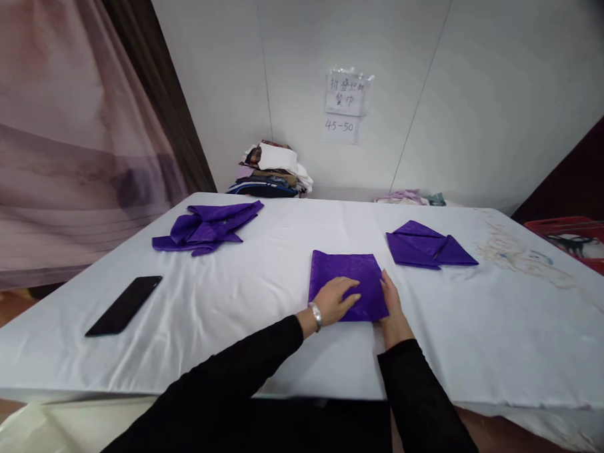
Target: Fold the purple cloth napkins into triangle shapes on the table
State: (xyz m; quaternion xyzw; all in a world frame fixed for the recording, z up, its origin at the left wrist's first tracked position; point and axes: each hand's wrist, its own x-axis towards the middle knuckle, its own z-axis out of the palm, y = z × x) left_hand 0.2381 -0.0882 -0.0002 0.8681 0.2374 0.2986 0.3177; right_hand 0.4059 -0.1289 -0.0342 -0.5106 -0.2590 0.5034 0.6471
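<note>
head view: the left hand [333, 300] rests, fingers extended, on the purple cloth [369, 291] at the middle of the table [249, 297], seemingly to steady it, while the right hand [393, 310] cups its right edge, its grip unclear.

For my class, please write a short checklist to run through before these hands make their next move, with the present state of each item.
1. Left hand on the square purple cloth: ok, laid on top.
2. Right hand at that cloth's right edge: ok.
3. Right hand's grip beneath the edge: cannot tell, partly hidden.
4. Black phone apart from the square cloth: ok, well to its left.
5. Far-left purple cloth lying flat: not ok, loosely bunched.
</note>
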